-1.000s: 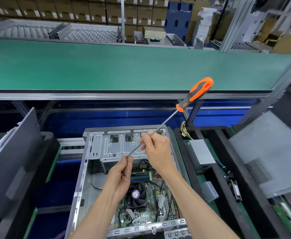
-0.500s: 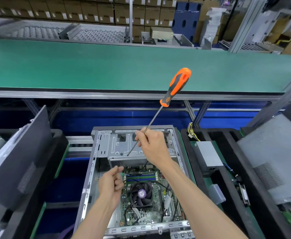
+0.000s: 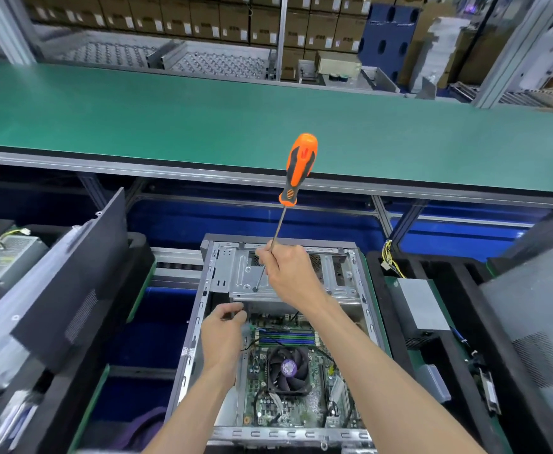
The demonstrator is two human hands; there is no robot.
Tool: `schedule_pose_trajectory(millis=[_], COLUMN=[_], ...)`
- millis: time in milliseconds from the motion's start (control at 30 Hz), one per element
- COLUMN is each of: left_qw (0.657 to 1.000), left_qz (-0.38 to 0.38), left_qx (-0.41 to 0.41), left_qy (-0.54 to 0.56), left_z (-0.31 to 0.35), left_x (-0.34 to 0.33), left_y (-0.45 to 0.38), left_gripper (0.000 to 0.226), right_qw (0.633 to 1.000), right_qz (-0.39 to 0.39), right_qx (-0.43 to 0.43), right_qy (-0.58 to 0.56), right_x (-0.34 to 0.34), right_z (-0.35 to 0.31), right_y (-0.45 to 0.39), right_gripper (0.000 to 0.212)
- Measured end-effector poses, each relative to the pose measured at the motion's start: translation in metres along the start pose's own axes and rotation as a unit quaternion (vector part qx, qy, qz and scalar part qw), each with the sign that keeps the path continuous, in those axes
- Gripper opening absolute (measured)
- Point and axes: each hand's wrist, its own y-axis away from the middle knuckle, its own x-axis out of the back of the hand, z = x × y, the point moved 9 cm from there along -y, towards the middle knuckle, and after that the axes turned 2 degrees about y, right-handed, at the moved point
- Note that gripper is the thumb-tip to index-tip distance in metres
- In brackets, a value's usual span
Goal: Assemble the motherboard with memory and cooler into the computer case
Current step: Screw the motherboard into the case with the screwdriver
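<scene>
A long green conveyor belt [image 3: 203, 119] runs across the head view, matte and rubbery, edged in aluminium rail, with stacked cardboard cartons [image 3: 203, 18] and roller racks behind it. Below its near edge sits the open computer case [image 3: 371, 322], a box of stamped, perforated grey sheet steel lying on its side so the inside faces up for work.

The motherboard [image 3: 317, 411] is already down in the case, a green board crowded with small parts; the black finned cooler [image 3: 288, 368] with its round fan sits on it, and the memory slots [image 3: 286, 337] show as blue and grey stripes just beyond.

The right hand [image 3: 289, 273] is curled round the thin steel shank of the screwdriver [image 3: 298, 168], low down rather than on the fat orange and black handle, probably to steer the tip finely; the tip rests at the drive cage plate [image 3: 245, 276]. The left hand [image 3: 224, 332] hovers at the case's left wall with fingers loosely bent and pinched together (whether it has a screw between them I cannot tell).

Black foam trays flank the case; the right one holds a grey power supply [image 3: 422, 306] with yellow wires.
</scene>
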Motion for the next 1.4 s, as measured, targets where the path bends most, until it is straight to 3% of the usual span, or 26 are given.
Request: schedule_pose_trajectory(millis=[167,300,500,700,800,833,967,1133,1400], left_qw=[0.998,0.982,0.922,0.864,0.872,0.872,0.871,0.870,0.866], left_qz=[-0.012,-0.048,-0.106,-0.180,-0.176,-0.173,-0.167,-0.149,-0.160], left_qx=[-0.062,-0.173,-0.272,-0.267,-0.265,-0.267,-0.258,-0.231,-0.215], left_qy=[-0.018,-0.052,-0.256,-0.388,-0.372,-0.372,-0.383,-0.409,-0.422], left_z=[0.018,0.056,0.105,0.112,0.110,0.109,0.102,0.098,0.096], left_x=[-0.004,-0.014,-0.034,-0.052,-0.055,-0.055,-0.052,-0.051,-0.053], left_y=[0.003,0.000,-0.017,-0.032,-0.037,-0.039,-0.042,-0.045,-0.049], left_gripper=[0.018,0.020,0.013,0.002,0.045,0.049,0.007,0.014,0.013], right_qw=[1.000,0.998,0.994,0.989,0.987,0.986,0.990,0.995,0.996], right_qz=[-0.012,-0.053,-0.098,-0.121,-0.131,-0.135,-0.112,-0.056,0.001], right_qx=[-0.009,-0.011,-0.044,-0.090,-0.094,-0.093,-0.078,-0.074,-0.039], right_qy=[0.017,0.029,0.033,-0.009,-0.019,-0.018,-0.018,-0.042,-0.075], right_x=[-0.011,-0.024,-0.037,-0.044,-0.047,-0.048,-0.040,-0.014,0.017], right_z=[0.008,0.012,0.023,0.034,0.035,0.035,0.029,0.014,-0.014], right_y=[-0.002,-0.002,-0.001,-0.001,-0.001,-0.001,-0.003,-0.019,-0.035], right_gripper=[0.035,0.036,0.033,0.029,0.029,0.029,0.024,0.009,0.017])
